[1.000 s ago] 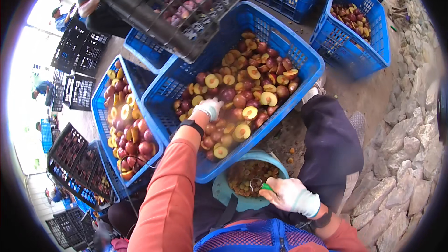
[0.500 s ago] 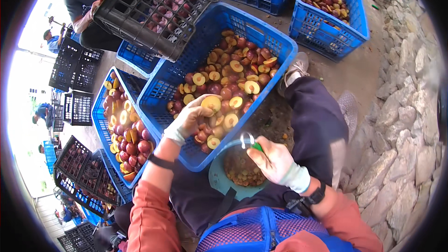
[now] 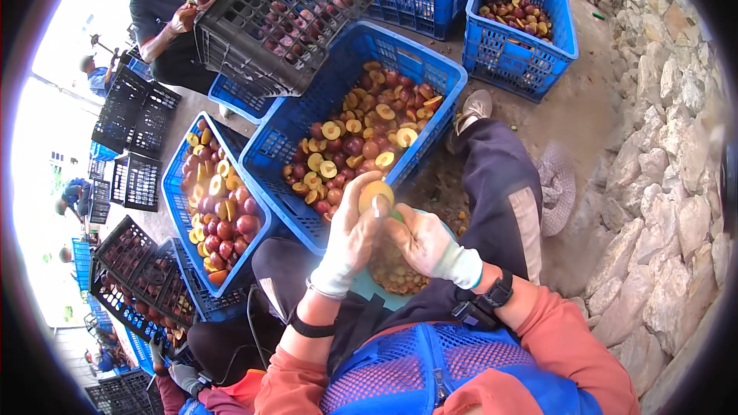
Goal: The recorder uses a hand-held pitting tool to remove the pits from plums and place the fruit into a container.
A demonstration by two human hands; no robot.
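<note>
My left hand (image 3: 350,242), in a pale glove, is closed round a halved plum (image 3: 375,194) with its yellow cut face turned up. My right hand (image 3: 430,244), also gloved, grips a small pitting tool (image 3: 397,216) with a green handle. Its metal loop end meets the cut face of the plum half; my fingers hide part of it. Both hands come together above a turquoise basin (image 3: 363,286), partly covered by my arms, with many small brownish-yellow pieces inside, seemingly pits. Just beyond is a large blue crate (image 3: 257,161) of whole and halved plums.
Another blue crate (image 3: 171,184) of plums stands at the left. A black crate (image 3: 254,61) of plums rests tilted on the big crate's far edge, a co-worker's hands (image 3: 192,11) behind it. More blue crates (image 3: 507,69) stand at the far right, beside a stone wall (image 3: 653,223).
My hands have come together: the left moved right and down with its plum half, and the right moved left, bringing the tool onto the fruit. The co-worker's hands shifted. My view turned slightly.
</note>
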